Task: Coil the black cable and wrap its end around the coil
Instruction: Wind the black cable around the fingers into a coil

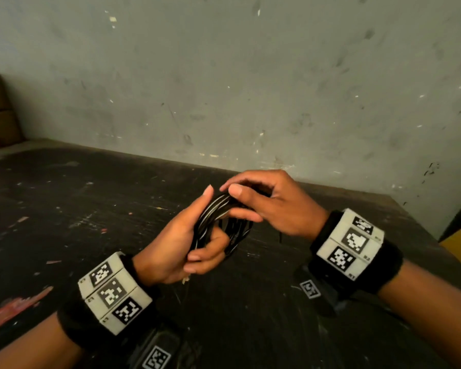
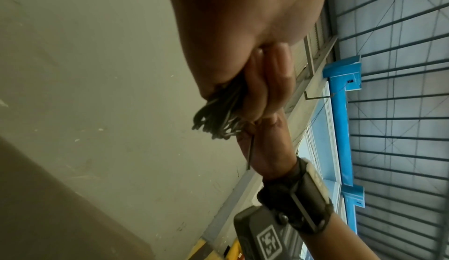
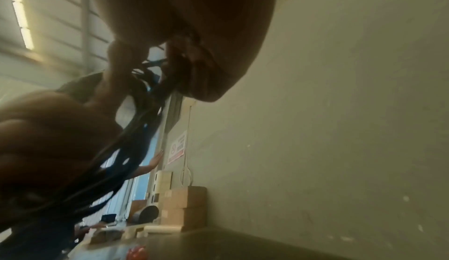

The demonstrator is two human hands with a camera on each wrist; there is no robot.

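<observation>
The left hand (image 1: 176,241) has its fingers (image 1: 205,258) curled tight round the coiled black cable (image 1: 218,222), thumb upright alongside. Above it, the right hand (image 1: 272,203) pinches the coil's top loops, all held over the dark tabletop (image 1: 91,198).

cable (image 1: 218,222): glossy black plastic, catches light
tabletop (image 1: 91,209): matt black, scuffed and scratched
wall (image 1: 224,75): rough grey, stained
wristbands (image 1: 389,259): fuzzy black cloth
</observation>
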